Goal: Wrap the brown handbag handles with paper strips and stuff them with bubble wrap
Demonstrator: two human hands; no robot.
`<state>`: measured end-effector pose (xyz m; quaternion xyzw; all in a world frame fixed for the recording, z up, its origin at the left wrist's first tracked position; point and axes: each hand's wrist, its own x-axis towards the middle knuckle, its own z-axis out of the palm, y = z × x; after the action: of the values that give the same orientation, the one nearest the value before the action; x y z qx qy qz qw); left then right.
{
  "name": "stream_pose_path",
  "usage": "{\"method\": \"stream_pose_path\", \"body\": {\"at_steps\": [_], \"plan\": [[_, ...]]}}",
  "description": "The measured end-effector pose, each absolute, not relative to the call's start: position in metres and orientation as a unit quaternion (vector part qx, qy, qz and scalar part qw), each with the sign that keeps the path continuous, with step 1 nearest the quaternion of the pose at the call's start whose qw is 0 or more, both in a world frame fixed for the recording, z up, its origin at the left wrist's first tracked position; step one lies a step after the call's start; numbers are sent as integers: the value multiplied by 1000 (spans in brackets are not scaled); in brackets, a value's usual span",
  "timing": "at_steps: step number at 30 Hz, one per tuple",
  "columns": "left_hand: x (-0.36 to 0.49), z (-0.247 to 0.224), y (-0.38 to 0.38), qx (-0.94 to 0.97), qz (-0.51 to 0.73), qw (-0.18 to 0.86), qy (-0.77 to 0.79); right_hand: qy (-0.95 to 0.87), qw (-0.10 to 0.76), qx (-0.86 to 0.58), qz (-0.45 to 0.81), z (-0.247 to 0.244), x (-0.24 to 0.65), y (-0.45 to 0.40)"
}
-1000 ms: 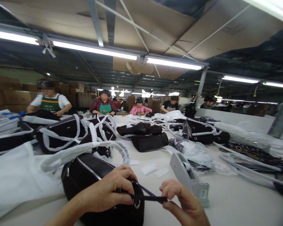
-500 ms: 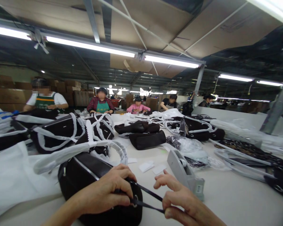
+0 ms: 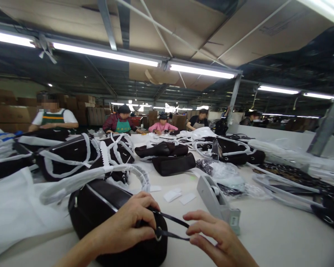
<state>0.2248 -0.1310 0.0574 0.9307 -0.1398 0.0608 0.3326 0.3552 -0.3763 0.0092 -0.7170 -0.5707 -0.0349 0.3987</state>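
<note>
Your left hand (image 3: 125,226) is clenched around a narrow black strap (image 3: 172,233) at the top edge of a dark leather-look handbag (image 3: 100,211), while your right hand (image 3: 218,237) reaches across to the strap's two strands. Its fingers (image 3: 196,217) meet the strands, but you can't tell whether they're pinching or only touching. The bag lies directly in front of you on the white table (image 3: 267,230), just left of a grey tape dispenser (image 3: 215,196) and near some white paper slips (image 3: 174,194). It looks soft but padded, with enough weight to drag on a thin strap and a smooth skin that may slide under your palm, so it's better steadied by its body than lifted by the strap. The strap looks light and limp, likely to twist or slip through the metal ring (image 3: 158,234) — pinch it close to the ring, where you have the most control. Leave slack in the strands and the ring will probably swing freely, since it's the hardest, least forgiving part here.
</note>
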Motion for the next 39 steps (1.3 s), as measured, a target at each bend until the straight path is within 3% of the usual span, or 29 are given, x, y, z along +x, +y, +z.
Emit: {"method": "stream_pose_path", "body": {"at_steps": [6, 9, 15, 20, 22, 25, 29, 32, 34, 39], "plan": [[225, 53, -134, 928, 77, 333, -149, -407, 449, -794, 55, -6, 346, -361], [225, 53, -133, 928, 77, 333, -149, -341, 535, -768, 86, -13, 341, -348], [222, 53, -134, 928, 71, 335, -146, -207, 818, -478, 244, -11, 339, -342], [226, 53, -137, 927, 83, 337, -143, -169, 879, -285, 342, -17, 343, -336], [227, 52, -139, 927, 99, 331, -146, -203, 874, -295, 329, -22, 345, -336], [228, 46, -142, 929, 118, 321, -142, -253, 828, -437, 244, -25, 348, -344], [229, 34, -144, 931, 146, 323, -92, -400, 668, -627, 24, -19, 350, -357], [230, 34, -140, 931, 142, 315, -116, -506, 542, -653, -154, -10, 352, -360], [229, 38, -137, 934, 108, 312, -140, -520, 504, -652, -224, -6, 354, -362], [230, 44, -138, 929, 100, 327, -144, -496, 472, -685, -247, -3, 353, -377]]}}
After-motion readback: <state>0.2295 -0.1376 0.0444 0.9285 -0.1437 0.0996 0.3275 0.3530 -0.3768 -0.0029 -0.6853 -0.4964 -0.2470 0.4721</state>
